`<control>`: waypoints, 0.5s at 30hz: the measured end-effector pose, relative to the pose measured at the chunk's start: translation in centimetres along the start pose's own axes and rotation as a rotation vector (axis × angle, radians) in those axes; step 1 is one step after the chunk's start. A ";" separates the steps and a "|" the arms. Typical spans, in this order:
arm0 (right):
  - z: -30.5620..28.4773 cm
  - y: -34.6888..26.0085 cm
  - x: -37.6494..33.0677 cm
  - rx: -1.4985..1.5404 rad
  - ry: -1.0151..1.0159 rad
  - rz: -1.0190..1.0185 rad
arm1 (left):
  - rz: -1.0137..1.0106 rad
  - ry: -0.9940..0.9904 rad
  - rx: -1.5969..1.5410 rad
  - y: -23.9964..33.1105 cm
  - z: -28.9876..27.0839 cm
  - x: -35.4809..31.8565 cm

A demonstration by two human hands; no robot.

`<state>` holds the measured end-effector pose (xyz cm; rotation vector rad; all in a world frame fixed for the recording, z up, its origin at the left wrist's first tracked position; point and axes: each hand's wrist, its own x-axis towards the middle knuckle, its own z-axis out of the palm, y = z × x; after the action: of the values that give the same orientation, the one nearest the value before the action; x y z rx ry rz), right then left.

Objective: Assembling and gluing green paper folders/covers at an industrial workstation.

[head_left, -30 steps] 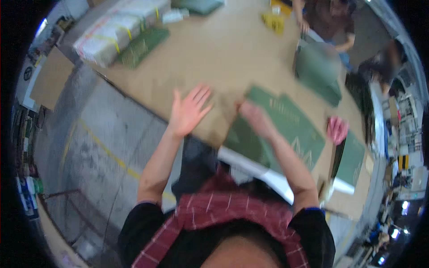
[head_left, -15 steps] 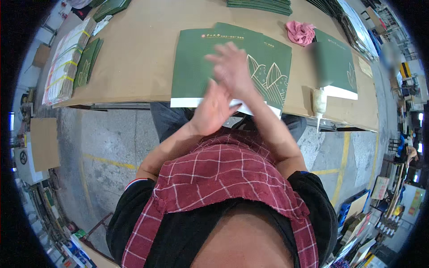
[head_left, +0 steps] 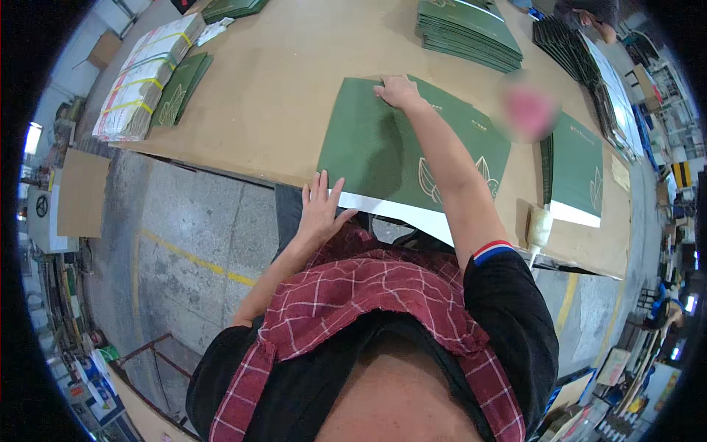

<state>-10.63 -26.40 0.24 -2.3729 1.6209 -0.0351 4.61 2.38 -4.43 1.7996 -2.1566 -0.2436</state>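
A flat green paper bag (head_left: pixel 372 158) with a white strip along its near edge lies before me, overlapping another green bag (head_left: pixel 482 144) with gold plant line art. My left hand (head_left: pixel 320 210) is open at its near left corner, fingers spread and fingertips touching the edge. Reaching across the bags, my right hand (head_left: pixel 400 92) has its fingers bent closed at the far edge of the left bag. My right forearm covers part of the print. To the right, a squeeze bottle with a nozzle (head_left: pixel 540 227) lies at the table's near edge, beside another green bag (head_left: pixel 578 166).
Strapped white bundles (head_left: pixel 147 77) and small green folded pieces (head_left: pixel 180 92) lie on the table (head_left: pixel 243 110) at left. A stack of green bags (head_left: pixel 471 33) and a pink cloth (head_left: pixel 529 109), blurred, are at far right. Another person's hand (head_left: pixel 605 28) shows beyond dark stacked bags (head_left: pixel 567 51).
My hands, crossed above the bags before, have parted. The right went out to the far edge, the left down to the near left corner. The view has shifted, too.
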 end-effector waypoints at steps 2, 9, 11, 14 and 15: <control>0.8 1.5 1.1 -0.033 0.044 -0.025 | 0.051 0.047 0.060 0.2 0.6 0.2; -1.9 1.6 -2.6 -0.213 0.333 -0.097 | 0.136 0.071 0.005 -1.0 0.5 0.4; -2.7 1.5 -3.3 -0.005 0.249 -0.064 | 0.131 -0.005 0.026 -1.3 0.2 0.3; -3.8 0.5 -4.5 0.161 0.198 0.024 | 0.184 0.106 0.025 -1.9 1.6 0.0; -4.8 0.8 -4.8 0.151 0.204 0.028 | 0.132 0.035 0.039 -1.4 0.7 0.0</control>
<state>-13.98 -23.25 5.36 -2.2933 1.6744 -0.3916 5.60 2.04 -5.56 1.6607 -2.2594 -0.1388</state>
